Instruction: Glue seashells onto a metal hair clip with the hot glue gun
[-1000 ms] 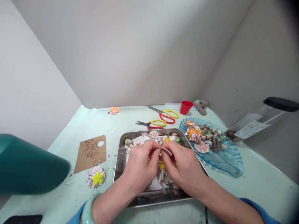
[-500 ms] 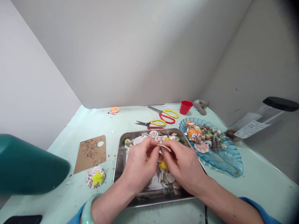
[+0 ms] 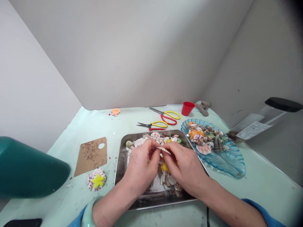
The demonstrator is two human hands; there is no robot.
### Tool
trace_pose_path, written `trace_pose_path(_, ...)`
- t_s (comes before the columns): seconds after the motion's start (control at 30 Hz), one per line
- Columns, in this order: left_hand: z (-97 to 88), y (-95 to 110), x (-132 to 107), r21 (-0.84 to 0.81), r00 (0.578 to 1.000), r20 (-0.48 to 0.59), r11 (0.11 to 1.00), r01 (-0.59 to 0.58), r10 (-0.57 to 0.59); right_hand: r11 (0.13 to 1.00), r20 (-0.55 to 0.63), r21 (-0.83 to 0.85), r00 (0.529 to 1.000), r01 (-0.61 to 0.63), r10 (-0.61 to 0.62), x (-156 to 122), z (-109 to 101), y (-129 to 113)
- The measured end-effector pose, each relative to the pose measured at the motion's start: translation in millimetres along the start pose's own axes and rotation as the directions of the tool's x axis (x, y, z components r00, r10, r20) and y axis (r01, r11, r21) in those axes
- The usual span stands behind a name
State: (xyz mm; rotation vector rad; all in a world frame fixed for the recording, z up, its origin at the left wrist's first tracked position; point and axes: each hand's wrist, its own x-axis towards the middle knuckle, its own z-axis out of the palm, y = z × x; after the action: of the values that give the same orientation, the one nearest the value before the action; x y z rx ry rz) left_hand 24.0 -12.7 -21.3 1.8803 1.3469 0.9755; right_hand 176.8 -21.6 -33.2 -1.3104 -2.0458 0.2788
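Over a metal tray of shells, both my hands pinch one thin, pale seashell with a ridged edge. My left hand is closed on its left end, fingertips curled behind it. From the other side, my right hand grips the shell's right part between thumb and fingers. Below the hands in the tray lie white and speckled shells and a yellow piece with a short clear-and-metal part. The fingers hide much of the tray's middle.
Behind the tray lie two pairs of scissors. A blue shell-shaped dish with shells stands right, near a red cup and a clear container. Left are brown cardboard, a shell with a yellow flower and a green object.
The shell between my fingers has turned slightly, so its ridged edge now shows and its right end tips lower. My hands have stayed almost in place.
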Motion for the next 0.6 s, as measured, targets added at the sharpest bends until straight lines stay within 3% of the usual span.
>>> trace_pose_path(0.1, 0.1, 0.3, -0.2, 0.073, 1.0, 0.003, 0.997, -0.014, 0.014, 1.0, -0.002, -0.014, 1.0, 0.003, -0.003, 0.2, 1.1, 0.6)
trace_pose_path(0.37, 0.0, -2.3, -1.3, 0.197, 0.978, -0.031, 0.961, -0.195, 0.204, 1.0, 0.017, -0.028, 1.0, 0.001, 0.0, -1.0, -0.2, 0.5)
trace_pose_path(0.6, -0.5, -1.5, 1.5, 0.072, 0.992, -0.098, 0.995, -0.068, 0.075, 1.0, -0.015, 0.002, 1.0, -0.008, 0.008, 1.3, -0.3, -1.4)
